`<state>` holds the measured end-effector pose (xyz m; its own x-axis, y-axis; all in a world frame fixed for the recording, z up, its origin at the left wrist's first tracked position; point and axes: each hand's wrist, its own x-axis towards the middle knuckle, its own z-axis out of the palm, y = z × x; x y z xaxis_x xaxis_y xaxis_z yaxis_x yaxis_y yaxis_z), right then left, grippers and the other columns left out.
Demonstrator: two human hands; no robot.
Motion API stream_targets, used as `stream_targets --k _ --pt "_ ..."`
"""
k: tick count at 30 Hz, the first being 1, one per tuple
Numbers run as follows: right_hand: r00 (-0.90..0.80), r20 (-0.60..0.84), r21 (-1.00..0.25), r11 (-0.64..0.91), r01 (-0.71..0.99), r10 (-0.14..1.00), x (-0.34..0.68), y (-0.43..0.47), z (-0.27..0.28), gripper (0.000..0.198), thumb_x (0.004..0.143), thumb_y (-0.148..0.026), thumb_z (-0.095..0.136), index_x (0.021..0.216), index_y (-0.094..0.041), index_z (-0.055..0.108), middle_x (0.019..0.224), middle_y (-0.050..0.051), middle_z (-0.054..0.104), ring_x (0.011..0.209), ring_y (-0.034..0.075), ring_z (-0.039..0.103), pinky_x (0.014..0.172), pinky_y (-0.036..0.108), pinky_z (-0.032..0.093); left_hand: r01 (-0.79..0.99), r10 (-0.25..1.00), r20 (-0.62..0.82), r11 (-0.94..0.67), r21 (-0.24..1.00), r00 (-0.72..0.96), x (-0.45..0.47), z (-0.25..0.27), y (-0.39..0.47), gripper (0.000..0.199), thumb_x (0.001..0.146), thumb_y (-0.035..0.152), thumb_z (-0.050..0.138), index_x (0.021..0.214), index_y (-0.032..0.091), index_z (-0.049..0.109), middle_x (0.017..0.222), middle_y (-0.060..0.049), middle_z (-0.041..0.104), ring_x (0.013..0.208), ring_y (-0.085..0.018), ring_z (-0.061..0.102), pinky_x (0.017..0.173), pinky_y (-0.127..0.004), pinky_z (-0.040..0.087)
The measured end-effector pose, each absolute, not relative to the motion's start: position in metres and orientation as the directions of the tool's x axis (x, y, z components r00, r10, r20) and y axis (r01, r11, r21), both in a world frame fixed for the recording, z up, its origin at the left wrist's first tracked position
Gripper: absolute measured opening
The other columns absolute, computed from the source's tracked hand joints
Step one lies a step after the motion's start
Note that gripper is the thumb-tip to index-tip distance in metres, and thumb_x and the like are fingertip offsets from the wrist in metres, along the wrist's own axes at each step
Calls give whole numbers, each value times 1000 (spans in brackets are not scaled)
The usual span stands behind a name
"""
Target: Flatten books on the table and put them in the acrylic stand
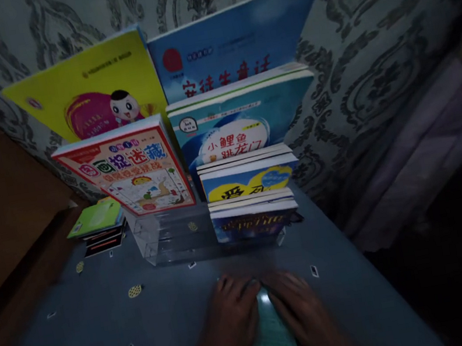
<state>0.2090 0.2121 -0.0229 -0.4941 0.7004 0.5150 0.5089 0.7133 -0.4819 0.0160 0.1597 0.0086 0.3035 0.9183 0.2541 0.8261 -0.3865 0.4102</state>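
Note:
At the near edge of the table lies a flat teal-green book [266,341] with a bright glare near its far end. My left hand [233,317] curls over its left side, thumb at the far edge. On the other side my right hand [300,306] is bent round the far right corner, and the two hands almost meet. Motion blurs both hands somewhat, and they cover the book's sides. Just beyond them stands a clear stepped rack [175,238] with books in it.
A yellow book [86,79], a red-bordered book [143,176], a blue book [243,35], a teal book [243,117] and a dark blue book [252,223] stand in the rack. Small books [94,218] are stacked at left. Patterned wallpaper [356,22] rises behind; a pale curtain [400,150] hangs right.

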Motion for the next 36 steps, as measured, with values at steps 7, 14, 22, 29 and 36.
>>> stream_targets --k 7,14,22,29,36 --pt "-526 504 -412 726 551 685 208 214 -28 40 97 -22 41 131 -26 62 119 11 73 108 29 68 89 48 55 828 908 291 -401 393 302 14 11 167 39 96 18 49 134 25 57 123 -9 67 112 -24 62 100 -45 49" --pt "-560 389 -388 682 620 731 196 193 -9 39 95 -19 43 125 -17 67 129 15 68 124 30 58 108 50 42 899 921 249 -360 249 299 23 5 149 40 101 25 39 137 18 55 144 -11 56 138 -25 47 118 -48 32" --pt "-539 334 -410 634 656 774 200 168 -3 44 96 -20 40 136 -17 59 143 14 58 139 24 47 119 50 26 935 946 140 -313 165 292 35 6 126 54 103 40 32 150 14 39 158 -14 38 149 -25 31 122 -48 23" --pt "-334 306 -384 437 813 891 201 155 2 42 97 -24 43 132 -11 60 146 18 54 139 29 46 115 49 32 977 996 88 -51 206 33 20 11 121 69 101 56 32 152 11 34 161 -19 28 152 -35 20 117 -59 25" --pt "-318 300 -353 415 839 899 199 151 7 38 97 -20 42 126 -10 65 138 19 60 126 29 55 108 40 41 970 992 126 0 242 -31 18 2 117 68 100 54 33 151 9 35 161 -20 28 151 -36 23 118 -56 25"
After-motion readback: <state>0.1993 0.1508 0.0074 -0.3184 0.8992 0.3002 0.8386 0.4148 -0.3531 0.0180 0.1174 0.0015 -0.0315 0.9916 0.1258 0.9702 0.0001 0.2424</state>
